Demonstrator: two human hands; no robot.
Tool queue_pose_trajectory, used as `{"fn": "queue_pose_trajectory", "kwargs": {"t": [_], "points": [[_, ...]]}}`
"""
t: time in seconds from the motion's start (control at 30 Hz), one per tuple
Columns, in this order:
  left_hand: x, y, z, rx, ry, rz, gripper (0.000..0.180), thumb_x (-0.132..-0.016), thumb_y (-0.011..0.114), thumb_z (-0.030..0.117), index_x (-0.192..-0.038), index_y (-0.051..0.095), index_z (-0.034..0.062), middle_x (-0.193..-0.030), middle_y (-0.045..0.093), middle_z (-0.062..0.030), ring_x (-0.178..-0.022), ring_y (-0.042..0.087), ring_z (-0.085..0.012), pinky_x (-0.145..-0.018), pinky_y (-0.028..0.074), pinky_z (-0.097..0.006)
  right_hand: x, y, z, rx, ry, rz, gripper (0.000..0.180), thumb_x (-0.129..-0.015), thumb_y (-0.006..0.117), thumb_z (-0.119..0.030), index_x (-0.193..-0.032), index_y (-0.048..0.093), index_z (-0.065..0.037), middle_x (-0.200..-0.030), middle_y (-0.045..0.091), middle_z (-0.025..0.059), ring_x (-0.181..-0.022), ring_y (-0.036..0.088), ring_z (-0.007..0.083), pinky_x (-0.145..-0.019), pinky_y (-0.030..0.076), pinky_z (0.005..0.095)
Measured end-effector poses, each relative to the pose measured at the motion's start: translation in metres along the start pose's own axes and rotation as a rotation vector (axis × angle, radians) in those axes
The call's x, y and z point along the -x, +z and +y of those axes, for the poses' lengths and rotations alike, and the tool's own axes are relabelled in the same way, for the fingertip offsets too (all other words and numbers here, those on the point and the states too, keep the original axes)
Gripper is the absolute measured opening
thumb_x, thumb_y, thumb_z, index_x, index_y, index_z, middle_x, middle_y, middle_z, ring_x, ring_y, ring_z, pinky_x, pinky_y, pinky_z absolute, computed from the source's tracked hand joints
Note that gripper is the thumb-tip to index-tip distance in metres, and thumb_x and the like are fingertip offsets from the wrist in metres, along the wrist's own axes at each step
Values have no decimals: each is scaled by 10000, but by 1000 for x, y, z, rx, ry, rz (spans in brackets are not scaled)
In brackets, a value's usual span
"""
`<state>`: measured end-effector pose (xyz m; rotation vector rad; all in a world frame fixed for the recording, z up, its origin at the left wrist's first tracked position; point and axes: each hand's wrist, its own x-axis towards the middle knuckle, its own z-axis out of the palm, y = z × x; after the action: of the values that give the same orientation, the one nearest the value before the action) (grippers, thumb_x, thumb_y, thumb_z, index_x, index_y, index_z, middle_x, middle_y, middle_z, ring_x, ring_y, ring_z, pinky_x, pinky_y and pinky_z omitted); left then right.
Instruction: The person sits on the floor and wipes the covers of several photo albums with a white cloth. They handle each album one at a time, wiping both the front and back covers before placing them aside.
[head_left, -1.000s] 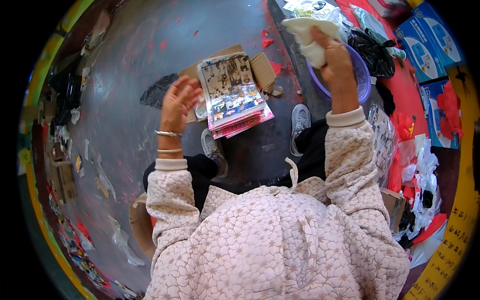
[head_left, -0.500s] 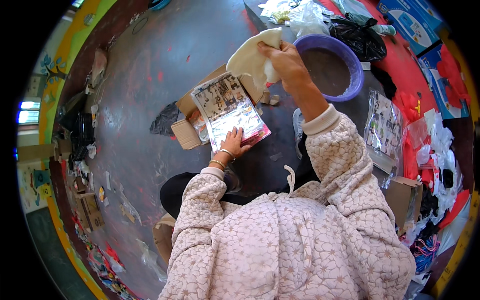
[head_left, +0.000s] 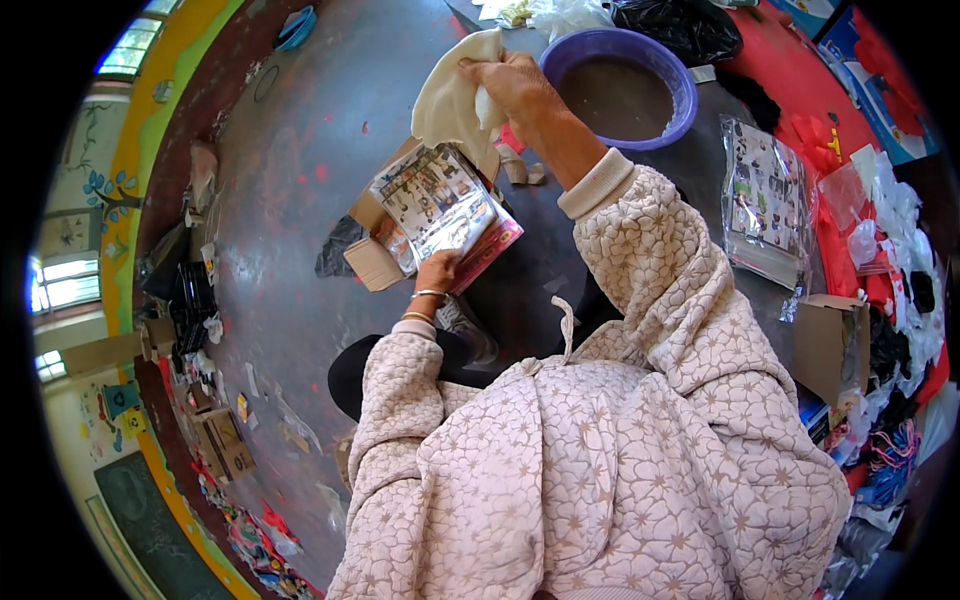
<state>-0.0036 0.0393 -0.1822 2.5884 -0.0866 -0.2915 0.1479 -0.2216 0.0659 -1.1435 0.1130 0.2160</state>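
My right hand (head_left: 510, 88) is closed round a limp cream cloth (head_left: 448, 98), raised above the floor near the purple basin. Below it, a glossy, plastic-covered picture booklet (head_left: 415, 190) lies tilted on an open cardboard box (head_left: 371, 264). My left hand (head_left: 437, 270), with bracelets at the wrist, grips the booklet's near edge; its fingertips are partly hidden. A pink-edged book or packet (head_left: 492, 250) sticks out from under the booklet on the right. The box's contents are mostly covered.
A purple basin (head_left: 684, 112) of murky liquid stands at the upper right. Farther right lies a stack of plastic-wrapped picture sheets (head_left: 765, 200), beside a brown carton (head_left: 832, 345) and heaped plastic bags (head_left: 890, 220). Another carton (head_left: 223, 443) sits along the left wall.
My left hand has gone from lying flat on the booklet to gripping its near edge. My right hand still holds the cloth. The whole view has shifted a little.
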Motion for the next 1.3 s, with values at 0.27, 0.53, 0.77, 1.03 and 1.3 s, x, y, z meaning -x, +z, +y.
{"fn": "queue_pose_trajectory", "kwargs": {"t": [0.27,0.53,0.77,1.03,1.3], "points": [[4,-61,4,1065,-506,66,237,-837,572,235,-986,612,55,-707,513,45,-603,438,-46,-524,364,-191,-1,2,5,-5,8,-47,250,-808,585,-184,-986,562,-9,-894,605,101,-794,586,180,-709,478,309],[0,-105,1,1262,-470,578,175,-848,506,70,-935,566,-69,-862,615,-80,-752,608,-167,-684,496,-260,-19,4,15,10,77,57,269,-778,596,-186,-970,554,-1,-852,596,97,-745,588,192,-677,486,306],[10,-162,7,1126,-397,668,182,-866,510,149,-848,579,-19,-795,603,-40,-697,578,-128,-639,469,-232,-17,5,19,-27,81,32,244,-775,588,-206,-916,551,-9,-811,583,92,-703,580,193,-633,490,334],[33,-230,108,379,13,838,148,-857,525,127,-816,582,-3,-713,582,-27,-619,530,-102,-552,442,-247,-16,14,52,-49,426,-111,239,-827,547,-230,-937,518,-20,-786,575,107,-684,590,224,-614,502,367],[55,-214,171,-282,575,604,135,-680,567,25,-805,562,74,-788,599,-56,-733,587,-229,-631,475,-317,-16,12,54,-392,721,-506,384,-830,525,-350,-997,510,-5,-863,608,143,-693,613,250,-594,526,376]]}}
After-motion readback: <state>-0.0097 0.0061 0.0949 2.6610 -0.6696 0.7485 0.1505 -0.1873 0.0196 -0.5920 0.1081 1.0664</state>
